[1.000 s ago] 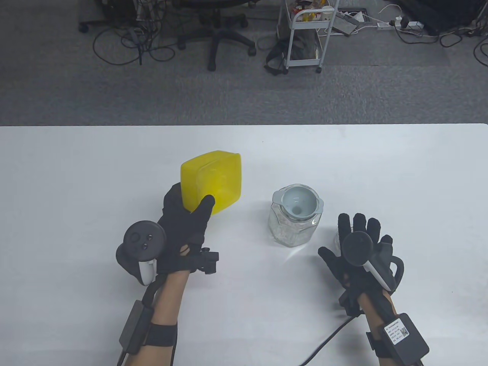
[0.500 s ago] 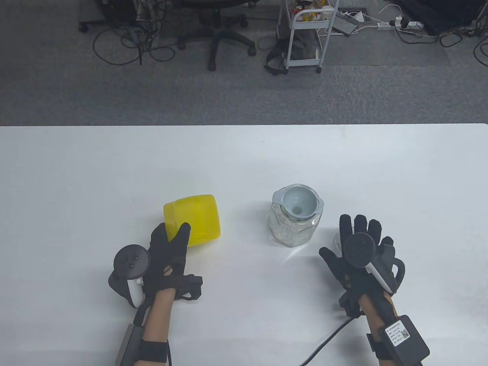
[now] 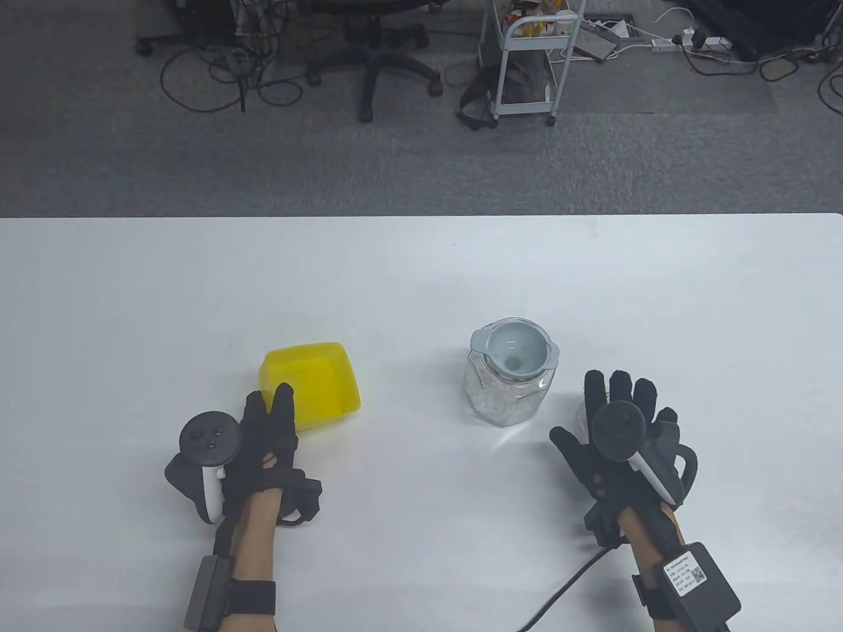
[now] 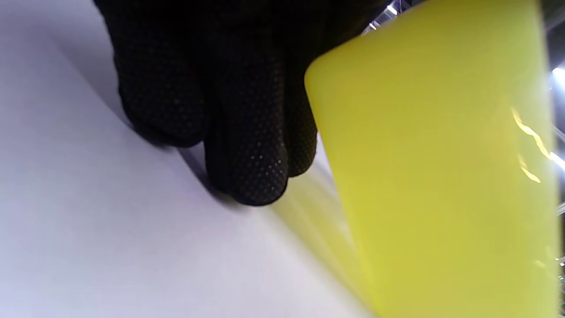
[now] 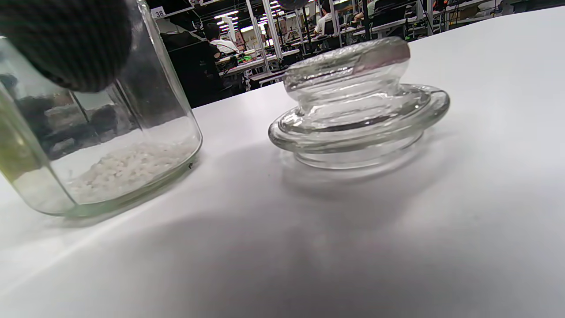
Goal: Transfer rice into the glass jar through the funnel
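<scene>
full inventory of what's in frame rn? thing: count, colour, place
Container: 1, yellow, table left of centre, open side up.
Jar: 1, clear glass, right of centre, rice at bottom.
Funnel: 1, pale grey, seated in jar mouth.
Lid: 1, clear glass, on table beside jar.
Table: 1, white.
Office chair, cart: 1 each, on floor beyond table.
Left hand: black glove, fingers at container's near wall.
Right hand: black glove, spread flat right of jar.
</scene>
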